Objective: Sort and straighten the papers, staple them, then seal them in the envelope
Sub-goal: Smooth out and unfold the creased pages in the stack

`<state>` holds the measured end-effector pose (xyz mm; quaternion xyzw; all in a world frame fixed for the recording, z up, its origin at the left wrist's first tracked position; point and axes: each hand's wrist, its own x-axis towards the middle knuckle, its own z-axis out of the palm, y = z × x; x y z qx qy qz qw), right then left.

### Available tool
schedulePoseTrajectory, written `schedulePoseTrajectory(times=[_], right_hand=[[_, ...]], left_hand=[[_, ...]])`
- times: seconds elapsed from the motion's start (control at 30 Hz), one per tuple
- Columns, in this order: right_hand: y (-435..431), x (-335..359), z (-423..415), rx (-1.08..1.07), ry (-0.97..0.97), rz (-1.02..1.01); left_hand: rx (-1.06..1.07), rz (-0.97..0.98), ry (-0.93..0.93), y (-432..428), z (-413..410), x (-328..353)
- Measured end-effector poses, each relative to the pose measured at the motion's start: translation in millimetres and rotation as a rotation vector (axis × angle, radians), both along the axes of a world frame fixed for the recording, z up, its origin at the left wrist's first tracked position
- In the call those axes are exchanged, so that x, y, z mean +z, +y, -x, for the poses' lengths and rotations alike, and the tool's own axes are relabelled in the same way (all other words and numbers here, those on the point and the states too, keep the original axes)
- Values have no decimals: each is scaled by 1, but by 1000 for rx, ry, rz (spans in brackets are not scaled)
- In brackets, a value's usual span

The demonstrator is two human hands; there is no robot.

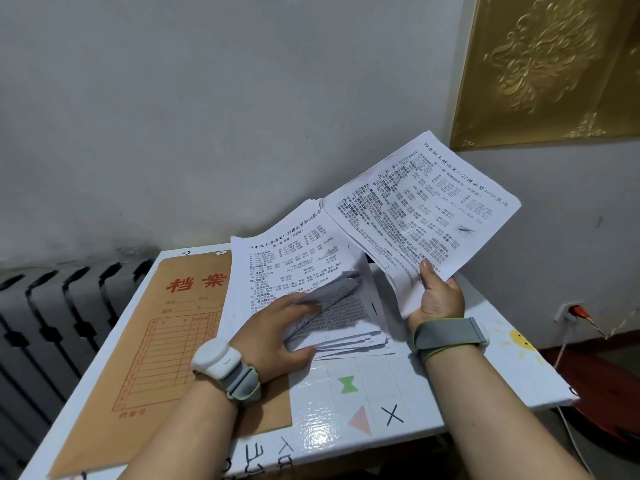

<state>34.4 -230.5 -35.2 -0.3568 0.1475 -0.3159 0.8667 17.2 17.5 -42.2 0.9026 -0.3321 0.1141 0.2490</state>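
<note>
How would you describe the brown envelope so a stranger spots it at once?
Start at the white tabletop beside the grey radiator. On its left half lies a flat brown paper envelope, partly under loose white printed sheets. Only it bears red characters and a red grid.

A white glossy bench (346, 427) carries printed marks: a green bow-tie shape (347, 384), a pink triangle (360, 420), a black cross (392, 415) and a yellow sun (518, 338). A grey radiator (52, 306) stands at its left against the grey wall (207, 116). A gold embossed panel (554, 64) hangs upper right. Below it, an orange plug (579, 310) sits in a wall socket (565, 311).
</note>
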Motion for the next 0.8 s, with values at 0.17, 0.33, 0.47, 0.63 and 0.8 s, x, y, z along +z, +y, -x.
schedulePoseTrajectory(times=[0.17, 0.33, 0.47, 0.63, 0.8], right_hand=[[1, 1, 1, -10, 12, 2], [0, 2, 3, 5, 17, -25], [1, 4, 4, 3, 15, -21], [1, 3, 3, -11, 38, -13], [2, 4, 4, -17, 56, -11]], left_hand=[[-1, 24, 70, 2, -2, 0], [-19, 67, 196, 6, -5, 2], [-17, 177, 289, 5, -3, 7], [91, 86, 129, -2, 6, 9], [179, 19, 21, -5, 1, -4]])
